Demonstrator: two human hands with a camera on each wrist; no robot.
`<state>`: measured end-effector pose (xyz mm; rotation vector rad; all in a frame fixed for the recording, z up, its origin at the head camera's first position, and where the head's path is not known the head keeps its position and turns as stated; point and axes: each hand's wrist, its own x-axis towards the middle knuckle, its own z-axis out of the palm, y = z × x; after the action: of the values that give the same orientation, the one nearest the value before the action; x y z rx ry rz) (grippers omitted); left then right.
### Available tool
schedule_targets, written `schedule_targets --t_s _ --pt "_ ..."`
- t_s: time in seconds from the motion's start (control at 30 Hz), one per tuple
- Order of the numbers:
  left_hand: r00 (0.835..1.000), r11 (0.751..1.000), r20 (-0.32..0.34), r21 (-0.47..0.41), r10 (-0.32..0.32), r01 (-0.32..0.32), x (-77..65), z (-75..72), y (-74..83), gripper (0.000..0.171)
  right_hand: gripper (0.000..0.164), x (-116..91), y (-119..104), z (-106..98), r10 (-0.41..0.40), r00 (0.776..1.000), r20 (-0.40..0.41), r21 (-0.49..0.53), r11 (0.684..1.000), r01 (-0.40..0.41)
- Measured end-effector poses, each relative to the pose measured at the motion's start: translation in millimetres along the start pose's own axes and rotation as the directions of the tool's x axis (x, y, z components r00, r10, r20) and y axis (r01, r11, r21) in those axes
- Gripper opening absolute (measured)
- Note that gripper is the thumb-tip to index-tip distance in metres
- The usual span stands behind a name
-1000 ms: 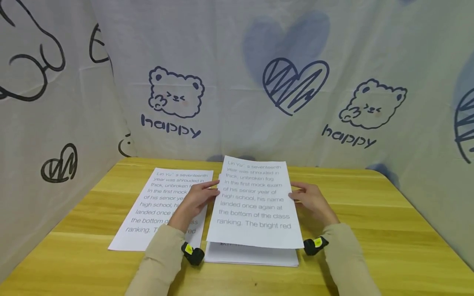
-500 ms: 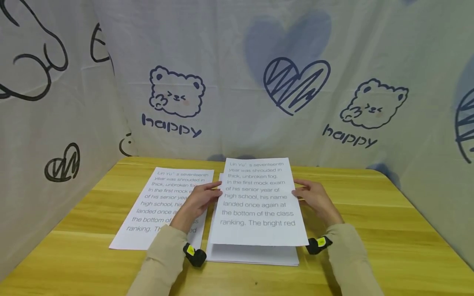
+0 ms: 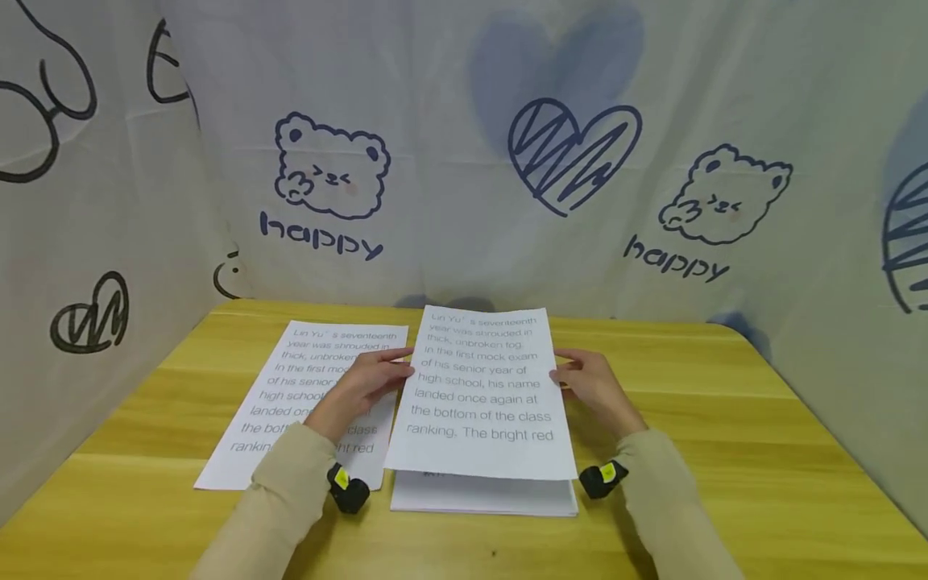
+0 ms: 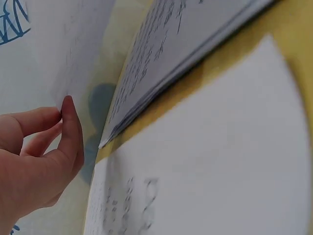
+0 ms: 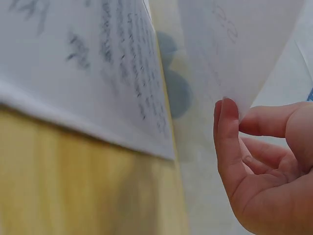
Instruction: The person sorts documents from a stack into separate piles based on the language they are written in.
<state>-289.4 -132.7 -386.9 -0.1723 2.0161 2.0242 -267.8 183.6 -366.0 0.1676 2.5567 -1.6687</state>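
A printed sheet of paper is held up above a stack of paper, its face turned toward the head camera. My left hand pinches its left edge between thumb and fingers. On the opposite edge my right hand pinches it the same way. Both wrist views show a gap between the raised sheet and the printed stack below. To the left, a second printed sheet lies flat on the table, partly covered by my left hand and forearm.
The wooden table reaches back to a white cloth curtain with bear and heart drawings. Another curtain stands along the left side. A black wrist camera sits at my right wrist, and another at my left.
The pinched sheet stays raised over the stack, having shifted only slightly. The whole head view has moved a little. Both hands keep their hold.
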Motion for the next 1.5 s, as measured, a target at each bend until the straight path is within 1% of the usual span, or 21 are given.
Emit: schedule_targets --t_s 0.13,0.27,0.3,0.43,0.53,0.67,0.77,0.83,0.97,1.03,1.13,1.3,1.4,1.5 --pt "1.000 0.999 0.011 0.038 0.015 -0.016 2.2 -14.7 11.9 0.050 0.048 6.8 -15.2 8.0 -0.004 1.000 -0.017 -0.007 1.000 0.004" --pt "0.999 0.997 0.021 0.067 0.033 -0.034 2.8 -31.1 19.1 0.050 0.049 13.4 -29.4 21.7 -0.009 1.000 -0.027 0.000 1.000 0.009" --pt "0.999 0.996 0.023 0.077 0.038 -0.039 2.7 -35.5 20.4 0.051 0.049 14.3 -32.5 25.3 -0.013 1.000 -0.018 0.016 1.000 0.013" --pt "0.998 0.993 0.024 0.098 0.060 -0.063 1.9 -53.0 24.8 0.052 0.048 19.5 -39.3 42.0 -0.029 0.999 -0.028 0.045 0.999 0.031" --pt "0.997 0.988 0.027 0.135 0.076 -0.079 1.1 -66.3 26.2 0.053 0.047 23.2 -42.7 54.8 -0.051 0.998 -0.023 0.084 0.995 0.053" --pt "0.996 0.981 0.027 0.171 0.084 -0.087 0.0 -84.0 24.8 0.054 0.048 25.5 -48.7 70.8 -0.082 0.997 -0.002 0.123 0.989 0.082" --pt "0.997 0.979 0.021 0.189 0.080 -0.083 -0.9 -96.2 22.9 0.055 0.049 27.0 -52.3 80.7 -0.094 0.995 0.009 0.123 0.988 0.093" --pt "0.997 0.978 0.015 0.193 0.072 -0.073 -1.6 -104.0 21.4 0.056 0.048 28.2 -53.8 86.4 -0.098 0.995 0.026 0.132 0.987 0.094" --pt "0.999 0.983 0.013 0.175 0.053 -0.055 -4.6 -118.9 19.4 0.059 0.045 32.3 -53.5 96.1 -0.121 0.989 0.081 0.195 0.975 0.103" --pt "0.999 0.984 0.011 0.175 0.043 -0.044 -8.3 -127.0 17.3 0.061 0.045 31.9 -53.1 102.7 -0.129 0.986 0.108 0.223 0.969 0.103" --pt "0.999 0.982 -0.001 0.187 0.034 -0.033 -16.0 -138.0 14.9 0.062 0.045 29.5 -55.0 113.4 -0.136 0.981 0.136 0.227 0.968 0.103" --pt "0.998 0.982 -0.056 0.189 0.000 0.011 -28.1 -153.5 9.9 0.064 0.047 25.2 -58.1 132.0 -0.141 0.979 0.149 0.230 0.968 0.105" --pt "0.998 0.985 -0.070 0.171 -0.003 0.015 -33.3 -162.6 5.7 0.065 0.048 23.5 -58.9 144.6 -0.131 0.981 0.145 0.239 0.967 0.094" --pt "0.997 0.984 -0.078 0.180 0.014 0.000 -33.8 -169.1 4.0 0.064 0.049 22.8 -60.6 154.4 -0.115 0.982 0.152 0.243 0.967 0.075"
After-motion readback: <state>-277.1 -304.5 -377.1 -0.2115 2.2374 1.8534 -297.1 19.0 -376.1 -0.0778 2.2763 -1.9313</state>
